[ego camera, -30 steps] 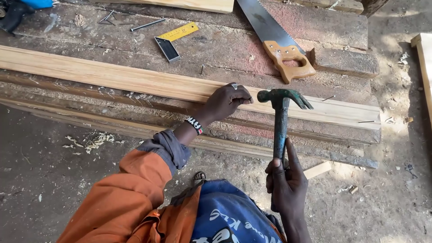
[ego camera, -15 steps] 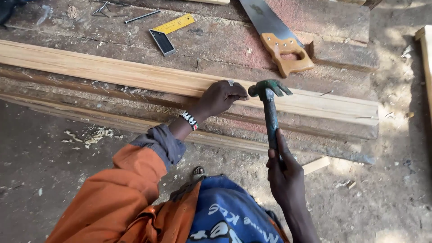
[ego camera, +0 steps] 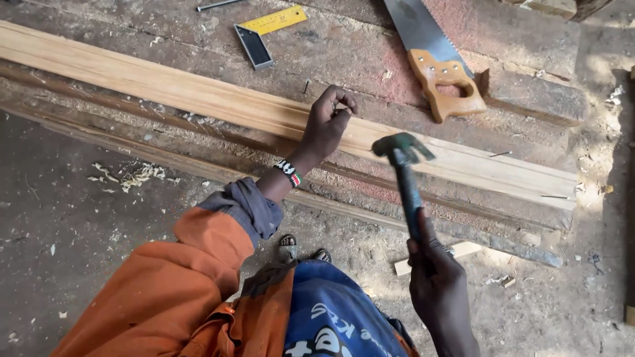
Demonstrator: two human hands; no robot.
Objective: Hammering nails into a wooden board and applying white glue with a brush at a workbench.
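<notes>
Right hand [ego camera: 436, 284] grips a claw hammer [ego camera: 401, 173]; left hand [ego camera: 327, 122] pinches on the long plank [ego camera: 198, 99].

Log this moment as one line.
right hand: grips claw hammer | left hand: pinched on pale plank | handsaw behind

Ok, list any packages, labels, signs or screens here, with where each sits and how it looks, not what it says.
No packages, signs or screens.
Try square: top of the bench, left of the saw; yellow blade with printed marks, dark stock.
Blue cloth: bottom centre, by the orange sleeve; white lettering.
</notes>
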